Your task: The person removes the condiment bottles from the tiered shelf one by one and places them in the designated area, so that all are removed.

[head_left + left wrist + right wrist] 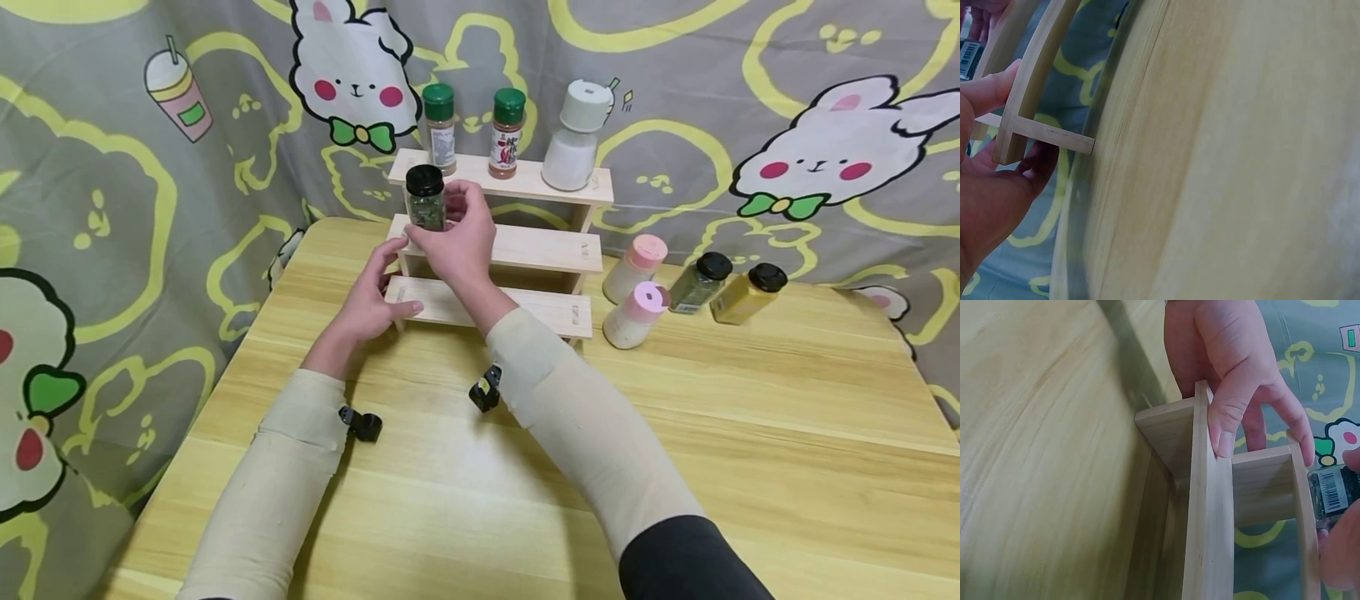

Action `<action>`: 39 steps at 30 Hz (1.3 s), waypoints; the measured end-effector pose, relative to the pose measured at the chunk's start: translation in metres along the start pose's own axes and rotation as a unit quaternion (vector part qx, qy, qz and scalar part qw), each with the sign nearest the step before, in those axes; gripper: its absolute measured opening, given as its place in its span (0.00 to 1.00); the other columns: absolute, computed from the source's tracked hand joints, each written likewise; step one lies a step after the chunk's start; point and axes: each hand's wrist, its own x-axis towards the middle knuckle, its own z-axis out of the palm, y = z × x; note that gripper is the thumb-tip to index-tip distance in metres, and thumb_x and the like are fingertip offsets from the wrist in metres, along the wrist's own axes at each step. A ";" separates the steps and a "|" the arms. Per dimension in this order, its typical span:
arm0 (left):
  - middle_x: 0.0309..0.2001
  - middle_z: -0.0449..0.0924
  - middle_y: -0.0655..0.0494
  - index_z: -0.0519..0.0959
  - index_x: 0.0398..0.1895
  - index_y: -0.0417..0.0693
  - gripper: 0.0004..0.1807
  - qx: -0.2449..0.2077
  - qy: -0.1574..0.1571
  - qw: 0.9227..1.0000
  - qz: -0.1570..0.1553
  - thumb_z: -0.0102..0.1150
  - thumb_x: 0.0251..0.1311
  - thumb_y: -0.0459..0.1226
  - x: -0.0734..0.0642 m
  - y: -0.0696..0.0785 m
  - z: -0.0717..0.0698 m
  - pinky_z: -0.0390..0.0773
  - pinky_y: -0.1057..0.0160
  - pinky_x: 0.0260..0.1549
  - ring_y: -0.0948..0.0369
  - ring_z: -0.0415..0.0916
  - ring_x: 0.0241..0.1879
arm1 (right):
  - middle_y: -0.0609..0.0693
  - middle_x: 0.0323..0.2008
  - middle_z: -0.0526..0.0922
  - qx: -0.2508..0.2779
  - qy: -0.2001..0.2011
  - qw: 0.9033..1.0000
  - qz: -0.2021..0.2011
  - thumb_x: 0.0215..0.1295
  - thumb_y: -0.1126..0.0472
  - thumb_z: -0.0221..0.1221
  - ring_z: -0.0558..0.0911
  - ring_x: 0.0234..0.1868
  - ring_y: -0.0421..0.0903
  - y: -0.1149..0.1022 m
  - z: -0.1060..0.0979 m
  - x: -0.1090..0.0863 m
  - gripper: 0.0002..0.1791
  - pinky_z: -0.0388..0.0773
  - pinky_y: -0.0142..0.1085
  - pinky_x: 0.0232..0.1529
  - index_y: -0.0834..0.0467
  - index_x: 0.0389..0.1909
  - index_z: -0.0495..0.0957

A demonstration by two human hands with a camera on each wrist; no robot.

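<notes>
Left hand (366,304) grips the wooden rack (540,310) at its eight o'clock end, probably so it won't skid. At ten, a black-capped jar (426,204) is upright by the middle shelf (540,247), right hand (465,237) pinching its body, for control I guess. Pink-topped shakers (632,323) sit toward four, easy reach.

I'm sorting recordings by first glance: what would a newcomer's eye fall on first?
Likely the black-capped jar in the right hand, at the left end of the wooden rack, where the left hand grips the lowest shelf. Then the cartoon rabbits on the grey curtain, and two pink-capped bottles right of the rack.
</notes>
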 end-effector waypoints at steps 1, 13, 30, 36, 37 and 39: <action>0.76 0.50 0.46 0.56 0.76 0.47 0.48 0.000 0.000 1.000 -0.001 0.67 0.53 0.19 0.000 0.000 0.000 0.56 0.45 0.67 0.46 0.49 0.73 | 0.48 0.45 0.78 0.002 0.000 1.000 -0.001 0.45 0.64 0.79 0.78 0.46 0.42 0.000 0.000 -0.001 0.36 0.76 0.32 0.49 0.57 0.54 0.71; 0.75 0.52 0.45 0.57 0.75 0.45 0.48 -0.006 0.007 1.000 0.011 0.66 0.51 0.18 -0.001 0.002 0.001 0.57 0.44 0.66 0.45 0.49 0.73 | 0.48 0.44 0.78 0.019 -0.013 1.000 -0.009 0.42 0.65 0.80 0.78 0.46 0.42 -0.004 -0.005 -0.013 0.36 0.77 0.31 0.48 0.55 0.53 0.72; 0.75 0.52 0.41 0.56 0.76 0.47 0.49 -0.020 0.002 1.000 0.003 0.66 0.51 0.17 0.001 -0.002 0.002 0.60 0.44 0.64 0.39 0.57 0.68 | 0.49 0.44 0.78 0.032 -0.033 0.999 -0.021 0.43 0.66 0.79 0.80 0.44 0.43 -0.005 -0.025 -0.033 0.35 0.78 0.33 0.48 0.55 0.52 0.71; 0.74 0.54 0.42 0.56 0.76 0.50 0.50 -0.022 0.007 0.999 0.023 0.67 0.51 0.17 0.007 -0.021 0.000 0.62 0.44 0.62 0.41 0.61 0.66 | 0.50 0.43 0.78 0.037 -0.029 0.999 -0.025 0.42 0.68 0.79 0.79 0.46 0.43 -0.005 -0.033 -0.040 0.36 0.78 0.35 0.49 0.57 0.52 0.71; 0.74 0.55 0.44 0.56 0.77 0.51 0.50 -0.018 0.008 0.999 0.026 0.67 0.52 0.18 0.008 -0.026 0.000 0.62 0.44 0.63 0.42 0.61 0.66 | 0.50 0.43 0.78 0.037 -0.029 0.999 -0.025 0.42 0.67 0.80 0.78 0.46 0.43 -0.006 -0.035 -0.042 0.36 0.78 0.35 0.49 0.57 0.52 0.71; 0.74 0.54 0.46 0.56 0.77 0.53 0.51 -0.013 0.009 0.999 0.030 0.68 0.52 0.18 0.010 -0.030 0.000 0.61 0.45 0.63 0.43 0.60 0.67 | 0.50 0.43 0.78 0.039 -0.029 0.999 -0.024 0.41 0.68 0.80 0.78 0.46 0.43 -0.006 -0.038 -0.044 0.37 0.78 0.36 0.48 0.58 0.52 0.71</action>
